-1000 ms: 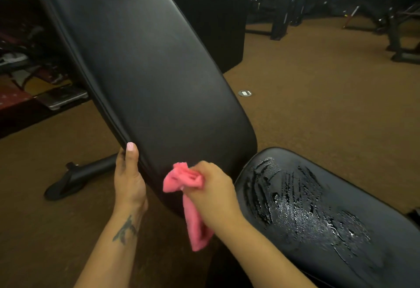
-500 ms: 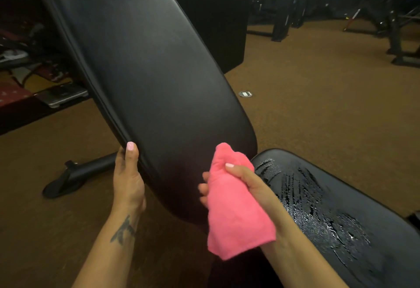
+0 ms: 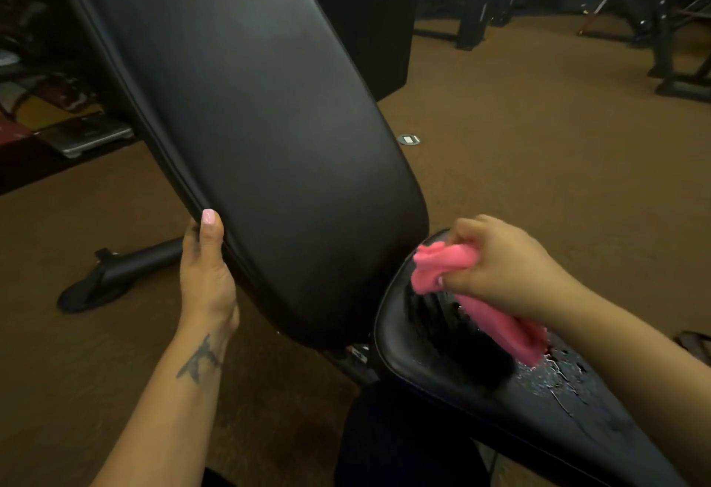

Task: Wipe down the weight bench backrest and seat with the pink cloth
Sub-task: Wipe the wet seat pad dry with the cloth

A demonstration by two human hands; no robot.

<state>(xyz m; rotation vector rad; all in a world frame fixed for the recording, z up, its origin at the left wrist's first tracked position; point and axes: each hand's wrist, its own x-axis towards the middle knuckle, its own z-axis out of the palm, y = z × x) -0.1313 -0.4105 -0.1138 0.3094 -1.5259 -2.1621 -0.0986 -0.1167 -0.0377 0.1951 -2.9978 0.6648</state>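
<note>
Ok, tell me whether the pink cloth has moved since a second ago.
Yes. The pink cloth went right, from the lower end of the backrest onto the wet seat, held in the right hand.

One head camera looks forward and down, close over the bench backrest (image 3: 246,132).

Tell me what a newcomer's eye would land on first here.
The pink cloth, bunched in the right hand, stands out brightly against the wet, streaked black seat at lower right. Next comes the big tilted backrest filling the centre, its left edge gripped by the left hand.
</note>
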